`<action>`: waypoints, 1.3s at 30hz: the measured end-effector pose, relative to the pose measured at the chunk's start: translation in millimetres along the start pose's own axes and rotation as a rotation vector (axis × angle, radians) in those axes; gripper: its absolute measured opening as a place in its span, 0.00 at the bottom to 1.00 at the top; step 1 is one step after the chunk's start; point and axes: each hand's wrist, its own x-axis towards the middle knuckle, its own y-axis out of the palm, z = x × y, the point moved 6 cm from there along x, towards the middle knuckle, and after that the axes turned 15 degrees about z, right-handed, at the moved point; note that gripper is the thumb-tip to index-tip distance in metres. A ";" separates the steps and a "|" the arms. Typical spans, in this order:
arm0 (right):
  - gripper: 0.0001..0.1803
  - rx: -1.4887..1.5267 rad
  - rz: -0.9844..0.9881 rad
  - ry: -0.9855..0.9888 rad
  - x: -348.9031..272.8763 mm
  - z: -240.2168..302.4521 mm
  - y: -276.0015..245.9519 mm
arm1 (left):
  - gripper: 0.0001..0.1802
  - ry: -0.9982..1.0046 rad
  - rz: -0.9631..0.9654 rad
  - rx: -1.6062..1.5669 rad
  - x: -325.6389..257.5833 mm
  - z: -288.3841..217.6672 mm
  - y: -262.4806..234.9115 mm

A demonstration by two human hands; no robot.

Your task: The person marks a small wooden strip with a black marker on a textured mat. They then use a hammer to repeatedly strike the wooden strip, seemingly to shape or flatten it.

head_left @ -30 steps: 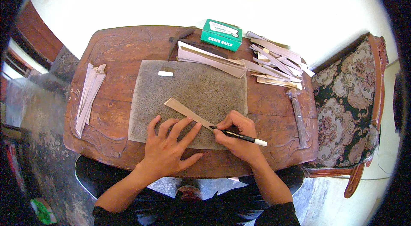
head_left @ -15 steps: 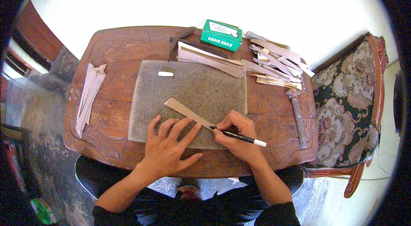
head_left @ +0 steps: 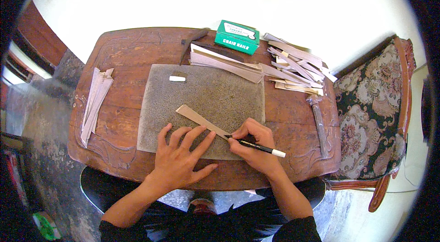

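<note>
A narrow, tapering brown strip lies slantwise on a dark speckled board. My left hand is spread flat, its index and middle fingertips resting on the strip's edge. In my right hand is a black marker pen with a white end, pinched between thumb and fingers. The pen's tip touches the strip near its narrow lower right end, which is partly hidden by that hand. A small white block, perhaps an eraser, sits on the board's upper left.
Similar strips lie at the table's left, with more strips along the board's far edge and a pile at the back right. Behind stands a green box. A hammer lies at right, near a floral chair.
</note>
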 end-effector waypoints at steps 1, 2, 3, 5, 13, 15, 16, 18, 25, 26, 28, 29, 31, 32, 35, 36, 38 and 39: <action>0.11 0.003 0.001 0.006 -0.2 -0.3 0.1 | 0.38 0.000 -0.001 -0.003 -0.1 -0.1 0.1; 0.10 -0.009 0.001 0.000 0.0 0.2 -0.1 | 0.37 0.000 -0.002 -0.006 -0.2 0.1 0.5; 0.10 -0.021 0.001 -0.007 0.2 0.7 -0.4 | 0.37 0.000 -0.003 -0.009 -0.4 0.5 1.1; 0.10 0.005 -0.007 0.007 -0.6 -1.5 -1.2 | 0.37 -0.007 -0.008 -0.012 -0.7 1.1 0.6; 0.10 0.150 -0.105 0.054 -10.1 -2.4 -19.3 | 0.38 -0.063 -0.035 -0.039 0.4 5.0 -5.5; 0.09 0.261 -0.079 0.105 -10.7 2.1 -21.0 | 0.38 -0.059 -0.040 -0.038 -0.5 3.9 -5.4; 0.09 0.316 -0.065 0.130 -10.5 3.4 -20.8 | 0.38 -0.057 -0.043 -0.038 -0.8 3.2 -5.7; 0.10 0.266 -0.061 -0.027 -8.4 4.3 -19.0 | 0.38 -0.036 -0.053 -0.012 0.0 -1.5 -5.3; 0.10 0.155 -0.042 -0.022 -3.1 6.4 -6.0 | 0.38 -0.039 -0.047 -0.001 1.3 -1.9 -1.6; 0.10 0.137 -0.042 -0.014 -2.8 5.8 -5.1 | 0.38 -0.039 -0.045 0.002 1.0 -1.8 -1.0; 0.09 0.101 -0.040 0.000 -0.9 3.7 -3.5 | 0.38 -0.041 -0.041 0.008 0.3 -1.5 -0.4; 0.09 0.077 -0.040 -0.006 -0.3 3.0 -3.0 | 0.38 -0.040 -0.036 0.001 0.5 -1.5 0.3; 0.09 0.031 -0.039 -0.018 0.9 1.4 -2.4 | 0.38 -0.037 -0.026 -0.013 0.9 -1.8 0.8; 0.10 0.031 -0.041 -0.029 1.5 0.7 -1.6 | 0.38 -0.038 -0.025 -0.008 0.5 -1.4 0.6; 0.10 0.026 -0.043 -0.040 2.6 -1.1 -0.4 | 0.39 -0.037 -0.025 0.002 -0.2 -0.7 0.6; 0.10 0.020 -0.039 -0.028 2.6 -1.0 -0.7 | 0.39 -0.034 -0.028 0.002 -0.3 -0.7 0.8; 0.10 0.003 -0.033 -0.014 2.9 0.5 -1.1 | 0.39 -0.032 -0.028 -0.006 -0.4 -0.4 1.2; 0.10 -0.008 -0.030 -0.011 3.3 1.7 -1.3 | 0.39 -0.033 -0.025 -0.014 -0.6 0.0 1.4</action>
